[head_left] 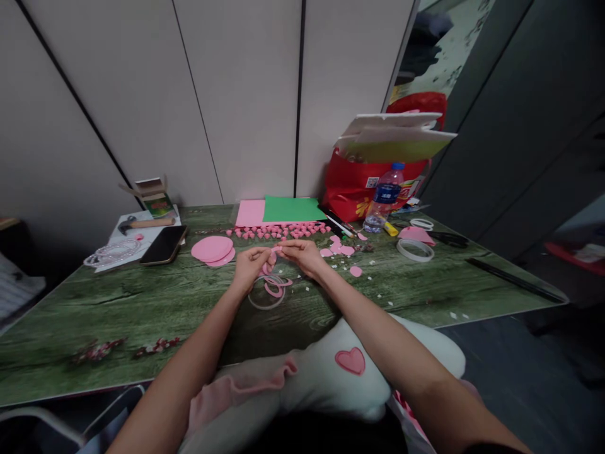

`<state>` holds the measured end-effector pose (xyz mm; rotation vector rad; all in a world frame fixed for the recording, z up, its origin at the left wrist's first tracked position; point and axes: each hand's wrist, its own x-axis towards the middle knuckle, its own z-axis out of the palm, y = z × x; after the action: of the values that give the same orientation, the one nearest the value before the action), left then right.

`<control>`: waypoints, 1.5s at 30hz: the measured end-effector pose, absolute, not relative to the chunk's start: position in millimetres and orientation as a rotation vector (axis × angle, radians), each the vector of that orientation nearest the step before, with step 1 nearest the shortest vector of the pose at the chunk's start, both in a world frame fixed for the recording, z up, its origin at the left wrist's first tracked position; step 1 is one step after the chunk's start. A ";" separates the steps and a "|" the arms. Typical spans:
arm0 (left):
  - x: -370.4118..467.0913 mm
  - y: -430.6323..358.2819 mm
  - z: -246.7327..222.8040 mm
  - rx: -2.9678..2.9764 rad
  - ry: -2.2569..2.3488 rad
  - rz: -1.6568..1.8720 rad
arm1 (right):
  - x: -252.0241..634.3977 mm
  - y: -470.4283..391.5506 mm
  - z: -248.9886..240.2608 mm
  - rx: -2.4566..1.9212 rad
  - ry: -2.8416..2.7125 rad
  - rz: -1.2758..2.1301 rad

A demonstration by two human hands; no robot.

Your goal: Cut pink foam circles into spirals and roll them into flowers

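Note:
My left hand (250,266) and my right hand (303,255) meet over the table, both closed in a pinch on a narrow pink paper strip (275,250). Part of the strip is hidden by the fingers. Just below them, a clear ring (267,307), possibly a tape roll, lies flat with a curled pink paper strip (274,291) across it. Behind the hands runs a band of small puffy pink paper shapes (283,231). Pink paper discs (211,249) are stacked left of my left hand. Loose pink paper pieces (337,246) lie right of my right hand.
On the left are a phone (164,244), a hammer (149,222) and a coiled cord (112,252). Green paper (293,209) lies at the back. Rightward stand a red bag (347,186) and a bottle (384,200), with a tape roll (414,250) and black scissors (449,239) nearby.

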<state>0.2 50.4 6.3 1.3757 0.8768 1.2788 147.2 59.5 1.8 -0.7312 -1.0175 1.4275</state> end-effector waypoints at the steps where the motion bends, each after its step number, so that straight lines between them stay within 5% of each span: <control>1: 0.2 49.9 6.7 1.359 0.877 1.278 | 147.4 59.0 2.1 -0.730 -1.015 1.432; 45: -3.3 50.7 4.9 1.309 0.825 1.239 | 150.7 63.2 -1.5 -0.724 -0.944 1.415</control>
<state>-3.3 50.7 4.9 1.3089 0.8251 1.2392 150.7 63.2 -1.5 -0.7237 -0.9442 1.4147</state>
